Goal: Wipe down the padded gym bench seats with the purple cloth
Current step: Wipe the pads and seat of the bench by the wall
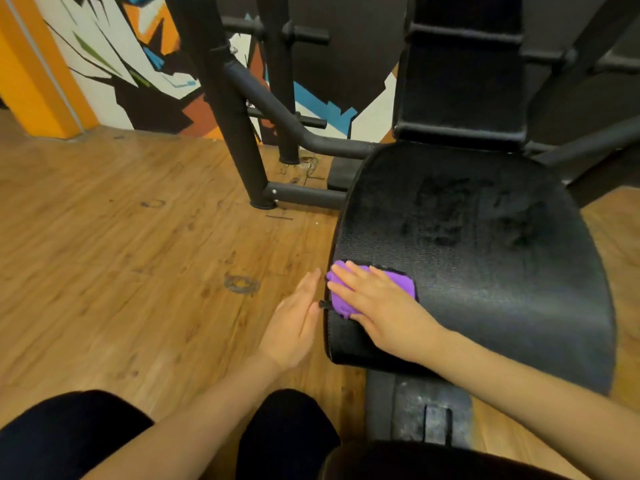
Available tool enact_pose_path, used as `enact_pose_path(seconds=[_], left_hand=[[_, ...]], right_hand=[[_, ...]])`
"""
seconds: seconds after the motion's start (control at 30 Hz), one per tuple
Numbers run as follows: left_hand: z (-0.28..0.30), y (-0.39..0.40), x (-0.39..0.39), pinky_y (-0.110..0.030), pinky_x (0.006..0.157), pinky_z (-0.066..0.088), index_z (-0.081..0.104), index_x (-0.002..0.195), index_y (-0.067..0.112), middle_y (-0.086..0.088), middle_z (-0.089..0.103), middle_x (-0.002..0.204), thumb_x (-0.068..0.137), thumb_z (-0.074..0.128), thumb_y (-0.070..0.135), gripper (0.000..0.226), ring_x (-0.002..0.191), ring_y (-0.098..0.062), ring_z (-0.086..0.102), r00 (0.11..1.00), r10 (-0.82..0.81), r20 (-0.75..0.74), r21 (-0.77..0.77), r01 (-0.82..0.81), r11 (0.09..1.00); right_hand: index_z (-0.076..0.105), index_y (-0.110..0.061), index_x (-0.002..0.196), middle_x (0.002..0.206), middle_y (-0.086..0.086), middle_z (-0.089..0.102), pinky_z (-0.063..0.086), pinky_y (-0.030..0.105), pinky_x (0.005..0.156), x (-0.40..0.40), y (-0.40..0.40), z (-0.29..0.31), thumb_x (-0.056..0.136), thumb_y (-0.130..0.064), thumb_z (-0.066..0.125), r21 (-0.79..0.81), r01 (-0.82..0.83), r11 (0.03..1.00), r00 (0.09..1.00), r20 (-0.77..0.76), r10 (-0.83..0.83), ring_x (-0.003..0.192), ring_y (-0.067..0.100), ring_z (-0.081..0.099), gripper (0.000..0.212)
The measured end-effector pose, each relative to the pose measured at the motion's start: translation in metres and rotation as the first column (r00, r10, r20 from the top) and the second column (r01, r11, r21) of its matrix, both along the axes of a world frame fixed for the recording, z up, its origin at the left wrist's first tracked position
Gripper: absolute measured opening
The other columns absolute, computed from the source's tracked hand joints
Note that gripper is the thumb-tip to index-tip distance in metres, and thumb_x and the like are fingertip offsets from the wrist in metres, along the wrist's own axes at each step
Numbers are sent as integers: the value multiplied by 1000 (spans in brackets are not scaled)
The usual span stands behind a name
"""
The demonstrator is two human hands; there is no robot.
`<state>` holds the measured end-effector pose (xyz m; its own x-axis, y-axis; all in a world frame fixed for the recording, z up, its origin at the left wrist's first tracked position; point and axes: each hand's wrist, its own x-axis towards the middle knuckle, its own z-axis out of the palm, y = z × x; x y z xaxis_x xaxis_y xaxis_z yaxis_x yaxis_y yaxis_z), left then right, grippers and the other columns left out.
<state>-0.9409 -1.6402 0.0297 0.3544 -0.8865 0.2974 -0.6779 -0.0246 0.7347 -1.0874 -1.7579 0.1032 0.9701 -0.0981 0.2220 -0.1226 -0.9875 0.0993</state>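
Flat right hand [379,308] presses the cloth [372,292] onto the seat [485,271]; fingers are straight and spread across the fabric, not curled round it. Cloth is purple, bunched, and sits at the seat's left edge, near the front corner, mostly covered by the hand, with folds showing beyond the fingertips and beside the thumb. Left hand [294,327] is open, fingers straight and together, held just beside the seat's left edge over the floor [121,254]; whether it touches the edge cannot be told. Seat is black, padded, textured, wider at the front, with a scuffed or smeared patch toward its far end. Backrest [460,81], also black and padded, rises beyond the seat. Black steel frame [239,133] stands left of the bench on the wood-pattern floor, which shows dark ring marks. Wall [104,46] behind carries an angular mural in orange, blue, black and white. Person's dark-clad knees [284,434] fill the bottom of the view.
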Motion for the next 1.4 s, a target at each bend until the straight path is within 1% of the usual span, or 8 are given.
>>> enact_pose_path(seconds=[0.13, 0.3, 0.43, 0.53, 0.8, 0.93, 1.1, 1.4], left_hand=[[8, -11, 1, -17, 116, 14, 18, 143, 24, 3, 24, 151, 97, 22, 39, 49, 142, -6, 23, 1000, 7, -27, -66, -9, 998], [29, -39, -2, -11, 114, 10, 25, 145, 17, 4, 24, 150, 96, 22, 39, 53, 141, -6, 19, 997, 77, 13, -153, -74, 985], [57, -60, -18, -28, 113, 15, 38, 144, 7, -3, 27, 152, 92, 22, 38, 64, 142, -15, 18, 964, 113, 242, -89, -94, 992], [66, -71, -30, -51, 109, 27, 49, 136, 5, -15, 41, 148, 89, 30, 34, 59, 139, -36, 32, 820, 70, 568, 25, -103, 994], [81, -86, -56, -53, 108, 29, 52, 132, -2, -20, 47, 141, 86, 30, 36, 64, 134, -37, 40, 692, -57, 720, 182, -108, 977], [94, -98, -81, -42, 118, 2, 21, 150, 3, -15, 13, 159, 98, 31, 36, 62, 148, -30, 6, 671, -124, 731, 214, -54, 975], [105, -121, -101, -38, 118, -7, 0, 153, 8, -10, -8, 161, 102, 25, 41, 65, 147, -25, -12, 656, -154, 739, 223, -23, 975], [122, -206, -131, -39, 119, -2, 4, 153, 6, -12, -2, 161, 102, 26, 40, 64, 148, -27, -6, 695, -136, 706, 213, -25, 977]], right_hand=[[54, -18, 130, 139, 4, 49, 40, 41, 100, -15, 8, -14, 78, -25, 35, -58, -70, 996, 991, -116, 62, 127, 22, 48, 56], [44, -23, 134, 144, 1, 43, 35, 37, 106, -40, 9, -33, 76, -31, 40, -134, -198, 971, 956, -244, 162, 132, 20, 40, 59], [42, -24, 134, 145, 1, 43, 30, 34, 108, -68, -3, -35, 78, -31, 40, -139, -232, 963, 944, -269, 189, 134, 18, 37, 57], [39, -22, 136, 146, 2, 41, 19, 33, 111, -92, -20, -33, 83, -28, 38, -121, -223, 967, 946, -268, 185, 135, 18, 34, 53], [38, -20, 139, 149, 3, 36, 21, 34, 110, -145, -58, -21, 89, -26, 38, -29, -11, 1000, 986, -166, 6, 136, 17, 32, 50], [33, -23, 143, 152, -3, 27, 15, 29, 114, -172, -86, -11, 100, -36, 25, 65, 144, 988, 988, -74, -139, 141, 11, 22, 45], [23, -25, 144, 150, -13, 20, 11, 20, 114, -197, -135, 28, 96, -34, 38, 254, 423, 870, 884, 96, -458, 140, -3, 12, 51], [30, -11, 145, 154, 2, 22, 1, 12, 105, -151, -183, 50, 98, -15, 46, 331, 539, 775, 778, 156, -608, 144, 15, 15, 50]])
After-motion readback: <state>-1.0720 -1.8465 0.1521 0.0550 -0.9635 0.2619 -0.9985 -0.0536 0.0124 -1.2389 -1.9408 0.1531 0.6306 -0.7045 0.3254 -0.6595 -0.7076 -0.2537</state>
